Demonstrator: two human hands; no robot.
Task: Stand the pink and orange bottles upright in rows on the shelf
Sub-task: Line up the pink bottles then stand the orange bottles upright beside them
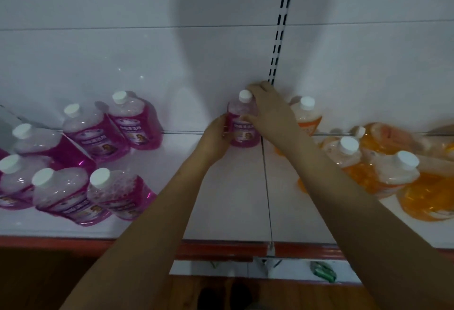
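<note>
- Hands: my left hand [217, 135] and right hand [266, 110] both grip one upright pink bottle [243, 125] at the back of the shelf [233, 199].
- Orange bottles [383, 162] stand right.

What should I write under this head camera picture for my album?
Both hands hold one pink bottle upright at the shelf's back.

pink bottles [93, 135]: clear glossy plastic | caps [119, 96]: matt white plastic | shelf [221, 199]: smooth white
</note>
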